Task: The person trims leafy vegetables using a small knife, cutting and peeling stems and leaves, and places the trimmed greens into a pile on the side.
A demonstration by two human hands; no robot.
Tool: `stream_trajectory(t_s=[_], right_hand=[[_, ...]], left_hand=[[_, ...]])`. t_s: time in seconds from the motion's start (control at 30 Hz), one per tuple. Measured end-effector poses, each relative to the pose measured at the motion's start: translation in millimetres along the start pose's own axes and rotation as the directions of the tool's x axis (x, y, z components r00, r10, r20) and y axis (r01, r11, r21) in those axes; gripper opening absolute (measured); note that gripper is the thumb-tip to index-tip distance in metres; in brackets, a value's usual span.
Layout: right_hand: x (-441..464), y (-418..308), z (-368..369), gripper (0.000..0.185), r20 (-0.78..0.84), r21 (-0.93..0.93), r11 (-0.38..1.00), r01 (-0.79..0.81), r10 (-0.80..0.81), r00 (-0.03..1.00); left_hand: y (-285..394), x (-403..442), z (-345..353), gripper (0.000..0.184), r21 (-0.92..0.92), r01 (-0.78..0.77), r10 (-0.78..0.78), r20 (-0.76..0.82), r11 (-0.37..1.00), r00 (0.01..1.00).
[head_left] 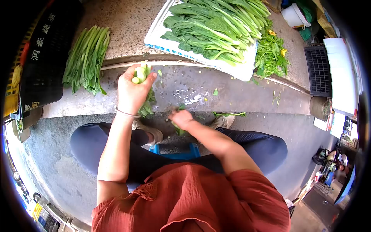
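My left hand point(132, 92) is wrapped round a bunch of leafy greens point(148, 103). Their pale cut stems poke up past the thumb, and the leaves hang below the fist. Lower and to the right, my right hand point(182, 119) has its fingers curled in, with a green leaf point(179, 130) showing under it and a bit of green above. Its fingertips are slightly blurred. A large pile of long-stemmed greens point(216, 29) lies on a white foam tray point(154, 33) on the ledge. Another neat bundle of greens point(88, 58) rests at the left.
A concrete step point(232, 96) with wet marks and leaf scraps runs in front of me. A black crate point(42, 58) stands left. Loose small-leaved greens point(272, 56), a dark basket point(318, 71) and a white bucket point(295, 16) are on the right. Below me shows a blue stool point(177, 155).
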State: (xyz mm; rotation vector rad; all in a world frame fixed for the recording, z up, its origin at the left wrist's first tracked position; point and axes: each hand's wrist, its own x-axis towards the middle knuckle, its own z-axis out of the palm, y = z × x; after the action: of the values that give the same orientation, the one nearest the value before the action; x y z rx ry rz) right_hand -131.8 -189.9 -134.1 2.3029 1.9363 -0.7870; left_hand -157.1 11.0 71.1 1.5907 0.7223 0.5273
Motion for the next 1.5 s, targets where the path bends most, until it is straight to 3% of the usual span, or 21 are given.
stream_trajectory(t_s=[0.07, 0.1, 0.13, 0.17, 0.23, 0.27, 0.37, 0.47, 0.53, 0.63, 0.73, 0.8, 0.87, 0.93, 1.07, 1.13, 1.23, 1.4, 1.43, 1.47, 1.5], right_hand=[[-18.4, 0.6, -42.2, 0.021, -0.134, 0.360, 0.891, -0.275, 0.341, 0.930], [-25.3, 2.4, -63.3, 0.018, -0.082, 0.655, 0.666, -0.357, 0.532, 0.842], [-25.5, 14.7, -50.5, 0.017, -0.027, 0.899, 0.353, -0.259, 0.635, 0.772], [-33.3, 16.1, -76.9, 0.019, -0.046, 0.998, 0.063, 0.005, 0.671, 0.740], [-53.1, 14.8, -129.2, 0.023, 0.111, 0.971, -0.227, 0.072, 0.698, 0.707], [-58.1, 15.9, -135.7, 0.025, 0.038, 0.946, -0.251, 0.206, 0.715, 0.698], [-68.9, 14.8, -160.4, 0.023, -0.066, 0.896, -0.253, 0.366, 0.738, 0.671], [-70.9, 2.6, -182.7, 0.022, -0.187, 0.802, -0.235, 0.549, 0.774, 0.605], [-73.1, -1.4, -186.9, 0.022, -0.238, 0.775, -0.247, 0.582, 0.739, 0.631], [-69.3, -16.2, -193.1, 0.021, -0.180, 0.793, -0.272, 0.546, 0.751, 0.635], [-74.2, -27.9, -191.9, 0.020, -0.076, 0.854, -0.311, 0.418, 0.720, 0.689], [-80.0, -24.4, -192.9, 0.020, -0.119, 0.903, -0.211, 0.373, 0.713, 0.691], [-84.3, -20.7, -199.8, 0.021, -0.213, 0.957, 0.050, 0.287, 0.792, 0.572], [-91.1, -13.0, -200.6, 0.031, -0.180, 0.977, 0.070, 0.201, 0.776, 0.604], [-94.4, -22.8, -212.7, 0.036, -0.335, 0.941, 0.189, 0.281, 0.641, 0.691], [-91.6, -21.7, -212.6, 0.041, -0.383, 0.910, 0.371, 0.186, 0.578, 0.721], [-91.3, -20.9, -211.7, 0.039, -0.367, 0.917, 0.356, 0.178, 0.580, 0.728], [-93.3, -14.2, -206.6, 0.037, -0.380, 0.911, 0.368, 0.185, 0.577, 0.723], [-92.9, -9.0, -203.7, 0.037, -0.339, 0.929, 0.345, 0.131, 0.656, 0.674], [-91.8, -2.2, -198.9, 0.036, -0.296, 0.945, 0.316, 0.080, 0.729, 0.618], [-89.9, 8.8, -193.4, 0.034, -0.163, 0.984, 0.091, 0.150, 0.791, 0.590]], left_hand=[[2.3, -0.7, -3.4, 0.023, 0.157, -0.037, 0.030, 0.049, 0.987, 0.998], [7.9, -0.4, -3.0, 0.023, 0.278, -0.095, 0.076, 0.080, 0.956, 0.994], [6.2, -1.9, -3.7, 0.025, 0.356, -0.121, 0.082, 0.123, 0.927, 0.989], [6.5, -4.6, -2.0, 0.026, 0.422, -0.134, 0.070, 0.165, 0.896, 0.984], [4.2, -5.8, 5.2, 0.028, 0.478, -0.171, 0.058, 0.243, 0.862, 0.968], [4.3, -7.8, 9.9, 0.029, 0.424, -0.084, -0.039, 0.273, 0.902, 0.961], [4.9, -9.6, 24.9, 0.028, -0.002, 0.060, -0.055, 0.392, 0.998, 0.918], [10.0, -11.8, 32.4, 0.029, -0.188, 0.136, -0.034, 0.465, 0.973, 0.885], [14.1, -18.0, 35.8, 0.030, -0.210, 0.189, -0.059, 0.508, 0.959, 0.859], [17.5, -26.5, 48.3, 0.031, -0.374, 0.120, 0.087, 0.492, 0.920, 0.866], [7.8, -29.1, 51.6, 0.029, -0.241, 0.092, 0.028, 0.452, 0.966, 0.891], [3.5, -26.9, 52.4, 0.026, -0.253, 0.074, 0.047, 0.441, 0.965, 0.896], [4.8, -26.0, 52.5, 0.024, -0.268, 0.141, -0.033, 0.372, 0.953, 0.928], [5.5, -23.8, 50.2, 0.026, -0.275, 0.135, -0.033, 0.346, 0.952, 0.938], [8.8, -26.3, 47.7, 0.028, -0.108, 0.033, 0.008, 0.360, 0.994, 0.933], [9.8, -26.8, 46.7, 0.028, 0.001, -0.092, 0.085, 0.356, 0.996, 0.931], [13.0, -26.1, 43.8, 0.030, 0.123, -0.176, 0.122, 0.355, 0.977, 0.927], [12.4, -26.8, 44.4, 0.029, 0.145, -0.177, 0.117, 0.351, 0.973, 0.929], [12.7, -27.1, 44.9, 0.028, 0.149, -0.170, 0.109, 0.347, 0.974, 0.931], [13.2, -26.9, 45.0, 0.028, 0.143, -0.176, 0.116, 0.352, 0.974, 0.929], [13.4, -26.9, 44.6, 0.029, 0.133, -0.141, 0.086, 0.353, 0.981, 0.932]])
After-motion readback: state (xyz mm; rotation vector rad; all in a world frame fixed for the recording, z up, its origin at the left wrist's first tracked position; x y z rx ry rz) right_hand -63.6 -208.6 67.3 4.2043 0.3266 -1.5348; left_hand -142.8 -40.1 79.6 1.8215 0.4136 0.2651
